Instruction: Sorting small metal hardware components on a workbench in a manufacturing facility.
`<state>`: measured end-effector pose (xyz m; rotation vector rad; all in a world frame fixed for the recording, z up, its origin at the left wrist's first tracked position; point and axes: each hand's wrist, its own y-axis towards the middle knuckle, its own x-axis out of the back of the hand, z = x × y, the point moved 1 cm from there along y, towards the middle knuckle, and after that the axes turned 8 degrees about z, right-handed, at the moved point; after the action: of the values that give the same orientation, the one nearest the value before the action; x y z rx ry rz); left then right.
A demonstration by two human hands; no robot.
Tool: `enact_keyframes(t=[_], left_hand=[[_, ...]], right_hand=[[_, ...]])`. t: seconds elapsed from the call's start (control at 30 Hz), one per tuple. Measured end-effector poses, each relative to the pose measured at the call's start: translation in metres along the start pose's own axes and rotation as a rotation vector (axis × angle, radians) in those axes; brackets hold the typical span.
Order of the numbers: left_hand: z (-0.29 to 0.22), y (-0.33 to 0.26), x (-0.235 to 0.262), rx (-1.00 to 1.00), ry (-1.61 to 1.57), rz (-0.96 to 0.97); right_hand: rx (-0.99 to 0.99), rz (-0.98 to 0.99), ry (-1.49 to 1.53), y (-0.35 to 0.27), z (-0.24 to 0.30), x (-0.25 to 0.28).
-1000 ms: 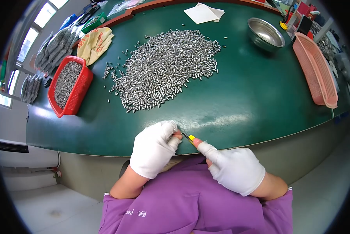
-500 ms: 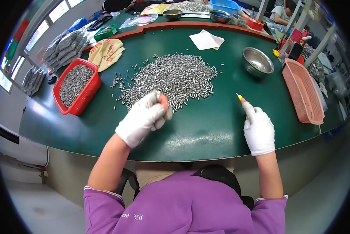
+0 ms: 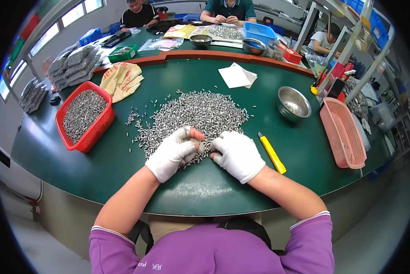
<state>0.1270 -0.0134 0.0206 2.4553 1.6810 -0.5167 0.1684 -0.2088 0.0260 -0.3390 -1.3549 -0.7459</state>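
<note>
A heap of small silvery metal pins [image 3: 200,109] lies in the middle of the green table. My left hand [image 3: 172,154], in a white glove with bare fingertips, is curled closed at the heap's near edge; whatever its fingers hold cannot be made out. Facing it, my right hand [image 3: 239,156] wears a similar glove, with thumb and fingers bent together over the near right side of the heap. Its fingertips are partly hidden, and any small piece in them does not show. A yellow utility knife [image 3: 272,154] rests on the table just right of that hand.
At the left stand a red basket [image 3: 88,121] full of pins and a beige cloth [image 3: 121,78]. White papers [image 3: 237,76], a steel bowl [image 3: 294,104] and a pink basket [image 3: 343,132] are on the right. A wooden rim [image 3: 205,54] crosses behind; people sit beyond.
My right hand has let go of the utility knife, now lying on the table, and moved left to the heap. My left hand stays closed near it. The view has tilted up, showing people beyond.
</note>
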Motion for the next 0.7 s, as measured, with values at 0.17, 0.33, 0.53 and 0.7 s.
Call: enact_keyframes(t=[0.17, 0.33, 0.53, 0.7], left_hand=[[0.001, -0.007, -0.001, -0.005, -0.139, 0.036], [0.005, -0.008, -0.001, 0.032, -0.205, 0.080], [0.002, -0.009, -0.016, 0.139, -0.126, 0.162], [0.000, -0.010, -0.015, 0.171, -0.092, 0.152]], right_hand=[[-0.017, -0.041, 0.011, -0.001, 0.000, -0.007], [0.027, -0.137, 0.088, -0.002, 0.001, 0.002], [0.137, -0.226, 0.260, -0.004, 0.000, 0.016], [0.199, -0.234, 0.273, -0.005, 0.004, 0.015]])
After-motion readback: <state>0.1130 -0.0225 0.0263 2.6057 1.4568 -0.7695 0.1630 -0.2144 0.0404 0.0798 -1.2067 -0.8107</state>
